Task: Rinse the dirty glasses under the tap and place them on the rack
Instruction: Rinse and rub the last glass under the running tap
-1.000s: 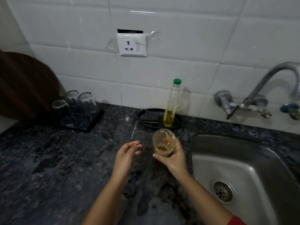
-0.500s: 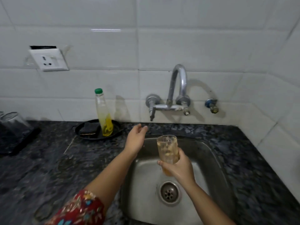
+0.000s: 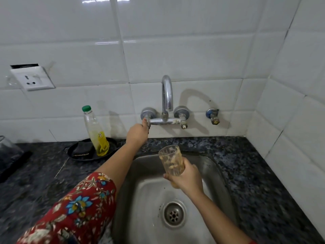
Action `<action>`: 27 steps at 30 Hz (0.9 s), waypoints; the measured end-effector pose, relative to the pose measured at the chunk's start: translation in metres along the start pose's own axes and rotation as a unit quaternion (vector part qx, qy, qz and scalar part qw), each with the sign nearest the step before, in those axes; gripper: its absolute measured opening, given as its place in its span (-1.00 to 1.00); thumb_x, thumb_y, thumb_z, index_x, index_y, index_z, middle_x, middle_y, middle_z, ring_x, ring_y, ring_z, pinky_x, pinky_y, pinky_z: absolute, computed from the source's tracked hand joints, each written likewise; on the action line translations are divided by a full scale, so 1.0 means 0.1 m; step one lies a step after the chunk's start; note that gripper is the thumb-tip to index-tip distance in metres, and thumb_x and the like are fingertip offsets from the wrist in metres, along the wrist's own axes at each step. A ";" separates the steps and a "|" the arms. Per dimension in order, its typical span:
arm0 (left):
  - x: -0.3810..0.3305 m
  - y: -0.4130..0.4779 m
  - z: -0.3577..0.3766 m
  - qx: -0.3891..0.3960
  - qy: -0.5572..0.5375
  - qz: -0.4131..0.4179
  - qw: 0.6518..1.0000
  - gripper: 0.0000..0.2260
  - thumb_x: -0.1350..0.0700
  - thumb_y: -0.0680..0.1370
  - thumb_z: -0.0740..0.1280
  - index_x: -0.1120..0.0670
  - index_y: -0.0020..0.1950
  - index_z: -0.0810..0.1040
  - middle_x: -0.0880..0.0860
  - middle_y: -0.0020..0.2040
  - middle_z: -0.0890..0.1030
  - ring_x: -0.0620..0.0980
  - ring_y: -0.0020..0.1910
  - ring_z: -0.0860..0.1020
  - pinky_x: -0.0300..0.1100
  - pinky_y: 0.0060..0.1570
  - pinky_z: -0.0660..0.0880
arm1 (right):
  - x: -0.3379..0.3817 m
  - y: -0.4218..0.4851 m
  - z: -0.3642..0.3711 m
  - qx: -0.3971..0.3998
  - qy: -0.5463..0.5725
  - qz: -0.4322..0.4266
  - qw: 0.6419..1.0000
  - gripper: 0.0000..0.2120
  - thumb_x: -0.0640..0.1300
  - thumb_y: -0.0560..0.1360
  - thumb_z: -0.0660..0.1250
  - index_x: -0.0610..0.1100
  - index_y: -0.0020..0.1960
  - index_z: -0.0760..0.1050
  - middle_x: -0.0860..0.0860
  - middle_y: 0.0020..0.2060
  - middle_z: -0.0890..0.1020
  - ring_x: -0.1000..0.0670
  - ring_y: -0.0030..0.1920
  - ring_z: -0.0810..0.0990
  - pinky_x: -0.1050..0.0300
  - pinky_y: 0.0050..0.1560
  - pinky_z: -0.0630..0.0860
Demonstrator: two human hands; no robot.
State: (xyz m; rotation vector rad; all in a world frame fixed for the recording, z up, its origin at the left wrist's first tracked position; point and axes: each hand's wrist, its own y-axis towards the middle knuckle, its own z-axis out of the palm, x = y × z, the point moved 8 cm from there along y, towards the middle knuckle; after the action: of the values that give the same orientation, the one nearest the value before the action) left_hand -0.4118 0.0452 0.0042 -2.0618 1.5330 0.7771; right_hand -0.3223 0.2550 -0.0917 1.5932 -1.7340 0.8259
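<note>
Sink (image 3: 216,175): basin sits under the tap (image 3: 167,95), no water seen running. Your right hand (image 3: 187,176) has its grip closed round the dirty glass (image 3: 171,160), upright over the basin, likely awaiting flow. Your left hand (image 3: 138,133) closes on the tap's left handle (image 3: 147,118), presumably to open it.

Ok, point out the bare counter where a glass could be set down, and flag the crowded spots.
Free: the dark counter right of the sink, up to the tiled corner, and the stretch left of the sink in front of the black dish. Crowded: that dish holds a bottle and a dark pad; the far left edge holds upturned glasses, blurred.
</note>
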 end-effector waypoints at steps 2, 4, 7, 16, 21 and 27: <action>0.01 0.01 -0.02 -0.003 0.008 -0.001 1.000 -0.38 -0.27 0.63 -0.06 0.19 -0.22 0.51 0.28 -0.13 0.65 0.25 -0.12 0.65 0.15 0.00 0.58 | 0.04 0.00 0.02 0.001 -0.003 0.004 1.000 -0.36 0.29 0.08 0.53 0.14 0.09 0.47 0.05 -0.09 0.55 0.02 -0.05 0.56 0.14 -0.09 0.52; 0.05 0.04 -0.01 -0.001 -0.029 -0.013 1.000 -0.39 -0.26 0.63 -0.03 0.21 -0.22 0.50 0.30 -0.09 0.66 0.27 -0.09 0.66 0.16 0.02 0.59 | 0.08 0.00 0.05 -0.004 0.006 0.005 1.000 -0.32 0.35 0.02 0.49 0.13 0.08 0.48 0.07 -0.11 0.59 0.03 -0.04 0.58 0.09 -0.06 0.57; 0.14 0.05 0.01 0.012 -0.155 -0.054 0.986 -0.41 -0.16 0.67 -0.01 0.33 0.04 0.55 0.34 -0.01 0.65 0.26 -0.08 0.67 0.12 0.00 0.62 | 0.11 0.02 0.13 0.000 0.016 0.012 1.000 -0.31 0.40 -0.03 0.44 0.16 0.03 0.45 0.11 -0.12 0.62 0.06 -0.06 0.60 0.04 -0.07 0.61; 0.33 -0.12 0.23 0.131 -0.335 -0.109 0.927 -0.36 -0.24 0.64 -0.06 0.25 0.43 0.35 0.25 0.24 0.58 0.18 0.16 0.58 0.03 0.19 0.48 | 0.22 -0.01 0.19 0.009 0.092 0.026 0.995 -0.39 0.11 0.12 0.61 0.09 0.08 0.43 0.12 -0.05 0.63 0.10 -0.03 0.60 0.14 -0.02 0.56; 0.52 -0.78 0.73 0.352 -0.343 0.023 0.870 -0.40 0.30 0.43 0.32 0.01 0.46 0.34 0.06 0.34 0.53 0.04 0.26 0.53 0.03 0.20 0.48 | 0.34 -0.03 0.24 0.052 0.191 0.023 0.980 -0.26 0.04 0.27 0.57 0.05 0.28 0.20 0.05 0.15 0.58 0.04 0.13 0.57 0.09 0.15 0.51; 0.44 -0.86 0.92 0.272 -0.318 0.074 0.905 -0.35 0.23 0.25 0.53 0.07 0.31 0.44 0.04 0.07 0.66 0.00 0.03 0.65 -0.07 0.03 0.60 | 0.46 -0.10 0.34 0.075 0.133 0.059 0.986 -0.46 0.14 0.63 -0.03 0.04 0.55 -0.03 -0.04 0.54 0.09 -0.07 0.53 0.05 -0.10 0.51 0.04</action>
State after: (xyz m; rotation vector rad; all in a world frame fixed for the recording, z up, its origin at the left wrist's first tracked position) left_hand -0.3352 0.0980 -0.0909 -1.1400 1.3262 0.8445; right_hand -0.3167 0.1997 -0.0748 1.4088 -1.6148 1.1946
